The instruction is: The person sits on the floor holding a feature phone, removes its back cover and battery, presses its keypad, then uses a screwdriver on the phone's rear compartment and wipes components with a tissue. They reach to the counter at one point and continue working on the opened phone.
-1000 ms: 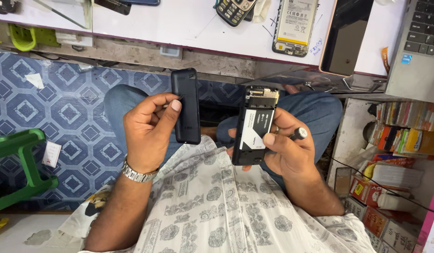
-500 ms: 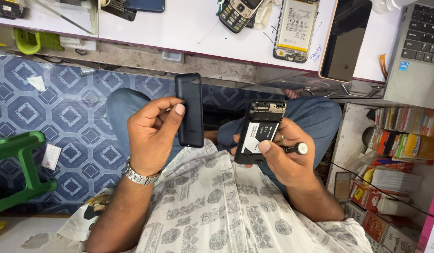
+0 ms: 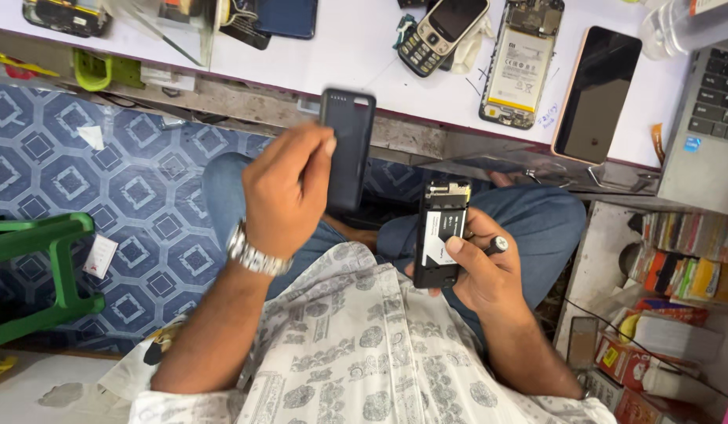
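Since a second ago our left hand (image 3: 289, 192) has lifted the dark back cover (image 3: 348, 149) toward the white workbench (image 3: 340, 55), fingers pinching it. Our right hand (image 3: 478, 271) grips the opened phone (image 3: 441, 235) and a pen-like tool (image 3: 493, 246) over our lap; cover off, refitting remains.

A white tabletop (image 3: 364, 55) carries a small keypad phone (image 3: 442, 35), an opened phone with its battery showing (image 3: 519, 67), a dark phone screen panel (image 3: 598, 94) and the corner of a grey laptop (image 3: 706, 133). Below, the floor (image 3: 58, 165) is blue with a geometric pattern, and a green plastic stool (image 3: 34, 275) stands on it. Coloured boxes (image 3: 678, 314) fill shelves beside the laptop.
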